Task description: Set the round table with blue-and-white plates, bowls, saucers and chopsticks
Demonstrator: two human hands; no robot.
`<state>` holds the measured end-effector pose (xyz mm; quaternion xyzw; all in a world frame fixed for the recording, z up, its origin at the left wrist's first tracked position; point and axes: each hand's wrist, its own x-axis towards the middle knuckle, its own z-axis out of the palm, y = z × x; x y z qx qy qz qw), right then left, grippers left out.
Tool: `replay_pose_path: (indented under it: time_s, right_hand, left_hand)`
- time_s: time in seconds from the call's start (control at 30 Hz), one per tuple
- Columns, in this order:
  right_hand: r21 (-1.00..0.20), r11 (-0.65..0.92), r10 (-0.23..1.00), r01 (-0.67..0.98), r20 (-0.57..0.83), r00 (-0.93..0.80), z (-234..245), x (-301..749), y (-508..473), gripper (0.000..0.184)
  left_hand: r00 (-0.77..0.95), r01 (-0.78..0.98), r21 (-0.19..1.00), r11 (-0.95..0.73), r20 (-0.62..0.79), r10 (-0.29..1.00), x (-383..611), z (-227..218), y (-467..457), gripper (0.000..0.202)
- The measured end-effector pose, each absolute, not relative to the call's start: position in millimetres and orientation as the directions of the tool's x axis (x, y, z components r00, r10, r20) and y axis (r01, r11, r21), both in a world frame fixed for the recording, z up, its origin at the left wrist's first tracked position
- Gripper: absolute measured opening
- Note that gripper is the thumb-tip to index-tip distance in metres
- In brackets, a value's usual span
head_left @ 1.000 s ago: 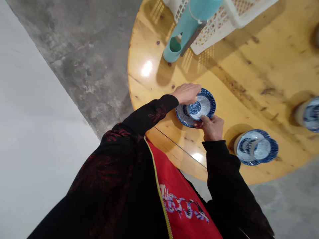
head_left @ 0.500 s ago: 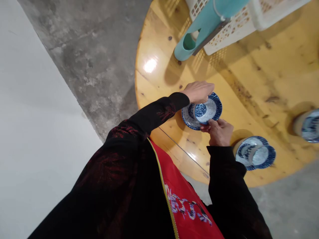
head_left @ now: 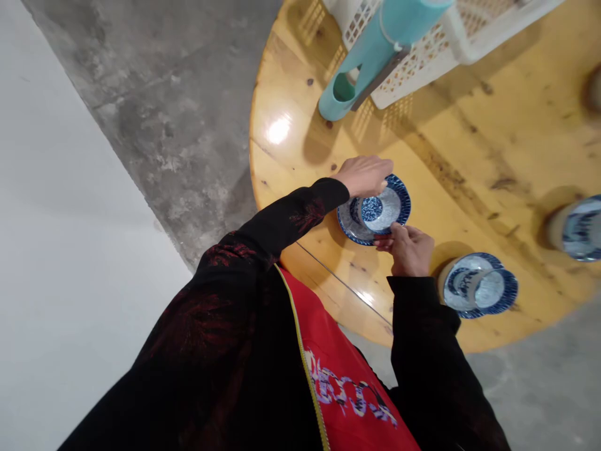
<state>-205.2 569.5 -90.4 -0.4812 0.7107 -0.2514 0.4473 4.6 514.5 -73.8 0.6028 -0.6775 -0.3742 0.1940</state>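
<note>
A small blue-and-white bowl (head_left: 387, 212) with a striped blue rim and a speckled blue centre sits over a matching plate (head_left: 348, 227). My left hand (head_left: 365, 176) is closed on the far side of the bowl's rim, its fingertips partly hidden. On the near side my right hand (head_left: 409, 247) pinches the rim, with thumb on top and fingers below. Whether the bowl rests fully on the plate I cannot tell. To the right of my right hand stands a similar bowl (head_left: 503, 293) on a patterned plate (head_left: 457, 275).
The round wooden table (head_left: 451, 207) carries a white perforated basket (head_left: 408, 72) at the back. A turquoise tube with a cut-out (head_left: 370, 53) leans by the basket. Another blue-and-white dish stack (head_left: 582, 228) stands at the right edge. Grey concrete floor (head_left: 178, 119) lies to the left.
The view has shifted slightly, so the table things sit a little farther left in the picture. Both hands keep their hold on the bowl.
</note>
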Motion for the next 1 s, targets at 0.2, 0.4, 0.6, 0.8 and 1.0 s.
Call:
replay_pose_path:
  time_s: [0.2, 0.4, 0.6, 0.8, 1.0]
  right_hand:
    - [-0.857, 0.419, -0.899, -0.300, -0.347, -0.266, -68, -225, 603, 0.033]
    - [-0.854, 0.497, -0.835, -0.154, -0.422, -0.353, -72, -220, 695, 0.049]
    - [-0.764, 0.638, -0.764, -0.097, -0.611, -0.207, -84, -187, 757, 0.056]
    - [-0.781, 0.624, -0.754, -0.035, -0.590, -0.288, -85, -193, 763, 0.054]
    - [-0.789, 0.613, -0.771, 0.022, -0.605, -0.199, -100, -206, 770, 0.051]
  left_hand:
    - [-0.091, -0.710, 0.704, -0.026, -0.129, -0.987, 36, -60, 545, 0.032]
    - [0.079, -0.690, 0.707, -0.153, -0.137, -0.987, 63, -61, 623, 0.034]
    - [-0.060, -0.605, 0.794, -0.058, -0.119, -0.991, 37, -76, 676, 0.034]
    - [-0.288, -0.575, 0.816, 0.069, -0.123, -0.950, 6, -85, 714, 0.034]
    - [-0.303, -0.631, 0.771, 0.088, -0.140, -0.943, -8, -90, 743, 0.037]
